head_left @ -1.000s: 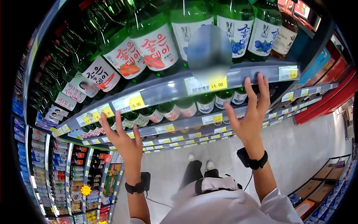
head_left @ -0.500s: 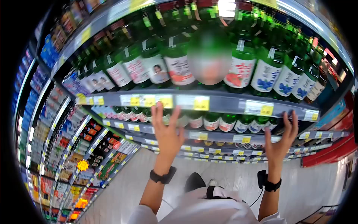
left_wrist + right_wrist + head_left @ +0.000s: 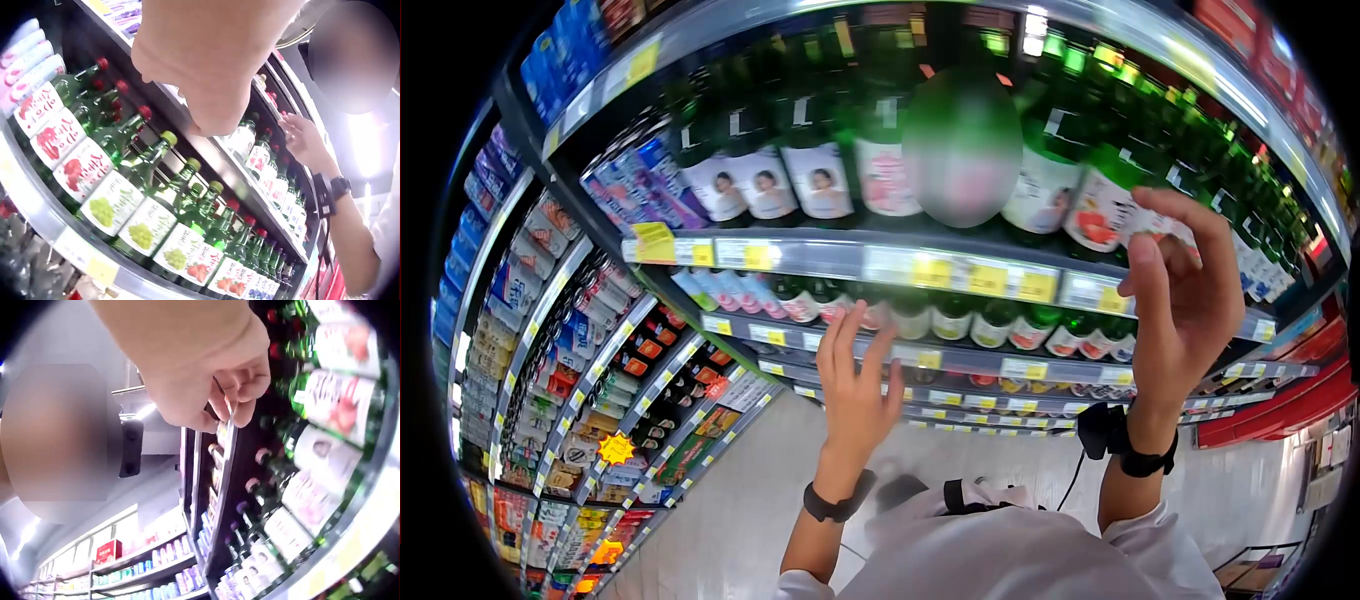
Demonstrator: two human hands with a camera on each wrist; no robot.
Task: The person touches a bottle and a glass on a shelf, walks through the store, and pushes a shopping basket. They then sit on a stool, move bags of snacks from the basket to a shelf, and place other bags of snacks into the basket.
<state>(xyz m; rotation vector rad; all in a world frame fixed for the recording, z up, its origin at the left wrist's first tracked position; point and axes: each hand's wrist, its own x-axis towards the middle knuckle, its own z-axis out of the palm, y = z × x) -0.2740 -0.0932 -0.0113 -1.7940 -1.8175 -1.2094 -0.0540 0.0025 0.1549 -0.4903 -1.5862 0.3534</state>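
Right hand has risen near bottles.

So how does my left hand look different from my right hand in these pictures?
Your left hand's fingers are fairly straight, while your right hand's are more bent. In the head view, the left hand appears over the lower shelf edge, the right higher, in front of upper-shelf bottles. Both wear a dark wrist strap.
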